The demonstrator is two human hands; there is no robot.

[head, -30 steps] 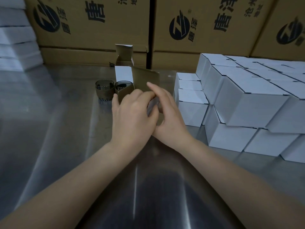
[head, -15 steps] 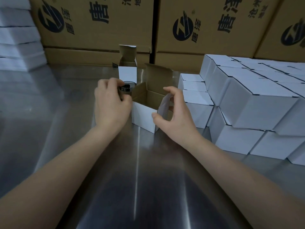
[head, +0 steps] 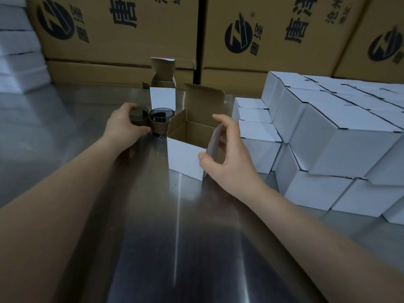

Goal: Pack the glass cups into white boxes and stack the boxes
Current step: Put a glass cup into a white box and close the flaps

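An open white box (head: 184, 157) with a brown inside stands on the steel table, its lid flap up at the back. My right hand (head: 227, 154) holds its right side flap between thumb and fingers. Left of the box stand two dark glass cups with brown sleeves. My left hand (head: 124, 127) is wrapped around the left cup (head: 138, 116). The right cup (head: 161, 120) stands free, touching the box's left flap. A second open white box (head: 162, 99) stands behind the cups.
Closed white boxes (head: 341, 136) are stacked two and three high at the right. Large printed brown cartons (head: 273, 36) wall the back. A pile of white flat sheets (head: 17, 51) sits at the far left. The steel table (head: 175, 237) stretches toward me.
The box was opened and set down on the table. My left hand moved left from the box to the left glass cup and closed around it. My right hand stayed on the side flap.
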